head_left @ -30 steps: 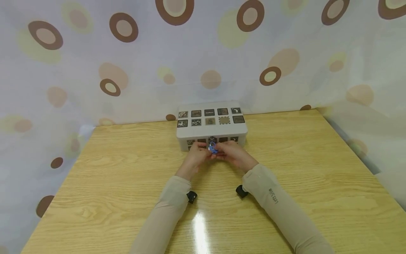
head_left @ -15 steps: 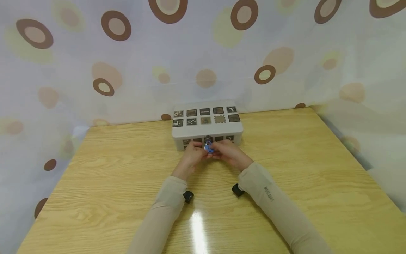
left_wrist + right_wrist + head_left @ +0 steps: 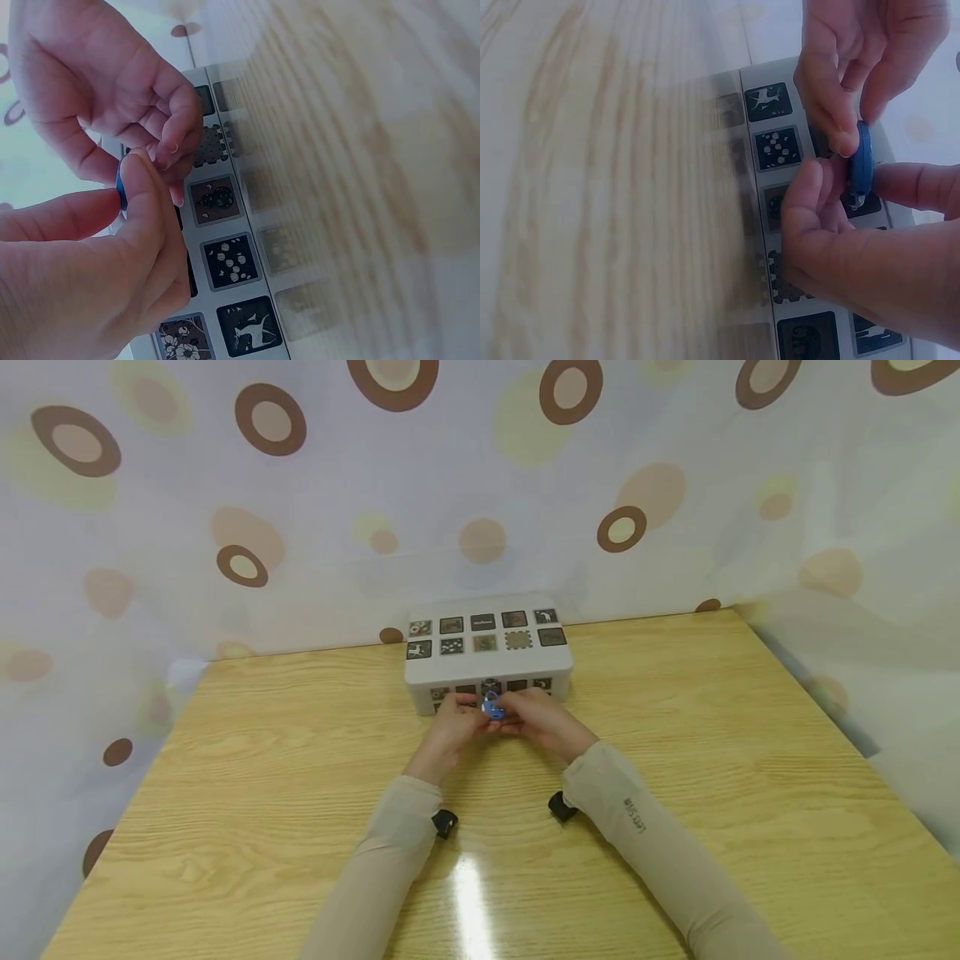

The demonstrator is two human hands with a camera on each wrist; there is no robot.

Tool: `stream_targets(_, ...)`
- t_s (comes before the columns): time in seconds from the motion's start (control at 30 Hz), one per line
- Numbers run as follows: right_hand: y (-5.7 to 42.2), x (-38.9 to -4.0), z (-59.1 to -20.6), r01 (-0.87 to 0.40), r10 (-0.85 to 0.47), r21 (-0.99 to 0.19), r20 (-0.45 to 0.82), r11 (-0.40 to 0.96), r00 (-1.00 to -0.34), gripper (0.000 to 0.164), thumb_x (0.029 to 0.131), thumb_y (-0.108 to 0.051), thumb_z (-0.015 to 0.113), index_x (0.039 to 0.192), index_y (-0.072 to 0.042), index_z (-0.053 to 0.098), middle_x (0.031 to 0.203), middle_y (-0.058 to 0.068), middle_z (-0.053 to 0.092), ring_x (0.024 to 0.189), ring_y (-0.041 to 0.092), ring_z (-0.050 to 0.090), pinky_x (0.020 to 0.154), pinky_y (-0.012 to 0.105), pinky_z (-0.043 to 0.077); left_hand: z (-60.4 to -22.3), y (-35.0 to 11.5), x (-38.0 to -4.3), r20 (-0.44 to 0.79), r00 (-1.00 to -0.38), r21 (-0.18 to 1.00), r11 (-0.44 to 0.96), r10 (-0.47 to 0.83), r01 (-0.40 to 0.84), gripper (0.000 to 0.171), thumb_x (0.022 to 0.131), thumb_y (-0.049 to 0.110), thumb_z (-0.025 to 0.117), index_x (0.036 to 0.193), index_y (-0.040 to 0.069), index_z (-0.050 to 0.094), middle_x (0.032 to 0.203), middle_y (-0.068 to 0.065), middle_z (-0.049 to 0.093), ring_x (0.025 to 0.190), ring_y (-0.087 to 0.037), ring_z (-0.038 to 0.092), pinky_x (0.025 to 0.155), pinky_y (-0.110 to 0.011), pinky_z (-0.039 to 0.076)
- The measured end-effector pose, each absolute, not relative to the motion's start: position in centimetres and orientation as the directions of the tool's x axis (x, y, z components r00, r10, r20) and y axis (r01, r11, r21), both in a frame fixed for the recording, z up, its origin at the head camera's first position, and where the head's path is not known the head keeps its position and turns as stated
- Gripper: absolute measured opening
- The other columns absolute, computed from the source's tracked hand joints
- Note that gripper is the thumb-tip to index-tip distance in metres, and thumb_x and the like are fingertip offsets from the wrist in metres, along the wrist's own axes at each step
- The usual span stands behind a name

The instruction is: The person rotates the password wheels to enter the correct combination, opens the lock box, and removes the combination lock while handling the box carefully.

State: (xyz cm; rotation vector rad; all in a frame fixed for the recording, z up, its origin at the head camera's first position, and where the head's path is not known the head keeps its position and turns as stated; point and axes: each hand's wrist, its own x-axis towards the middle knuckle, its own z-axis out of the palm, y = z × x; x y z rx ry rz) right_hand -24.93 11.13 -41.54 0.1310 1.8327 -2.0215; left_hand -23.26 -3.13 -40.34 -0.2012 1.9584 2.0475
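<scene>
A small blue padlock (image 3: 493,710), its loop upward, is held in front of the clasp (image 3: 491,685) of a white box (image 3: 487,667). My left hand (image 3: 452,727) pinches one side of it between thumb and fingers. From the other side, my right hand (image 3: 546,723) pinches it too. Seen edge-on in the right wrist view, the padlock (image 3: 862,161) has a bit of metal at its lower end. Fingers mostly cover it in the left wrist view, where only a blue edge (image 3: 121,185) shows. Whether its loop passes through the clasp I cannot tell.
Dark square pictures decorate the box's lid and front. It stands at the back of a wooden table (image 3: 300,760), near a hanging sheet (image 3: 337,485) with brown ovals. Black wrist straps (image 3: 445,823) show below both sleeves.
The whole head view has shifted slightly, the scene sliding left. Both hands stay at the clasp; the padlock has turned a little between the fingers.
</scene>
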Motion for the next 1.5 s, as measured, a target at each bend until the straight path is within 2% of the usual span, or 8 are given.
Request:
stream_targets(0.23,11.35,-25.05,-41.33,0.369,-0.231,-0.926,-0.343,-0.079,-0.91,0.016,0.093,-0.004,0.048,0.092,0.007,0.06,0.072,0.003,0.064,0.065,0.012,0.061,0.065,0.023,0.055,-40.2,-3.12,-23.08,-0.297,-0.949,0.954,-0.002,0.106,-0.298,0.045,0.089,-0.015,0.05,0.131,-0.011,0.035,0.093,-0.013,0.053,0.07,-0.014,0.06,0.081,-0.028,0.056)
stream_targets(0.5,11.36,-25.09,-41.24,0.373,-0.229,-0.927,-0.359,-0.022,-0.905,0.015,0.094,-0.004,0.048,0.095,0.008,0.057,0.076,0.004,0.06,0.067,0.013,0.059,0.068,0.022,0.055,-40.17,-3.08,-23.15,-0.303,-0.945,0.95,-0.038,0.12,-0.31,0.044,0.09,-0.015,0.049,0.131,-0.011,0.033,0.091,-0.013,0.052,0.066,-0.012,0.06,0.078,-0.025,0.056)
stream_targets(1.0,11.31,-24.87,-41.11,0.349,-0.258,-0.936,-0.345,0.032,-0.902,0.03,0.098,-0.006,0.044,0.114,0.018,0.052,0.081,0.005,0.057,0.069,0.011,0.056,0.066,0.02,0.052,-40.08,-3.01,-23.22,-0.317,-0.941,0.945,-0.049,0.12,-0.324,0.045,0.09,-0.016,0.048,0.132,-0.011,0.033,0.088,-0.012,0.053,0.065,-0.011,0.059,0.073,-0.021,0.056)
stream_targets(1.23,11.32,-24.79,-41.08,0.347,-0.256,-0.938,-0.34,0.022,-0.905,0.031,0.098,-0.006,0.044,0.115,0.019,0.052,0.08,0.004,0.057,0.07,0.011,0.057,0.07,0.021,0.054,-40.02,-3.09,-23.05,-0.304,-0.945,0.949,-0.052,0.121,-0.312,0.044,0.09,-0.016,0.048,0.131,-0.011,0.033,0.089,-0.013,0.054,0.066,-0.012,0.059,0.076,-0.024,0.056)
stream_targets(1.5,11.58,-24.7,-41.01,0.286,-0.313,-0.958,-0.278,0.021,-0.908,0.036,0.098,-0.004,0.045,0.12,0.024,0.047,0.09,0.007,0.06,0.074,0.01,0.06,0.078,0.024,0.054,-40.01,-3.12,-23.11,-0.309,-0.943,0.948,-0.041,0.127,-0.316,0.044,0.09,-0.015,0.048,0.132,-0.01,0.032,0.095,-0.015,0.054,0.068,-0.012,0.06,0.079,-0.024,0.056)
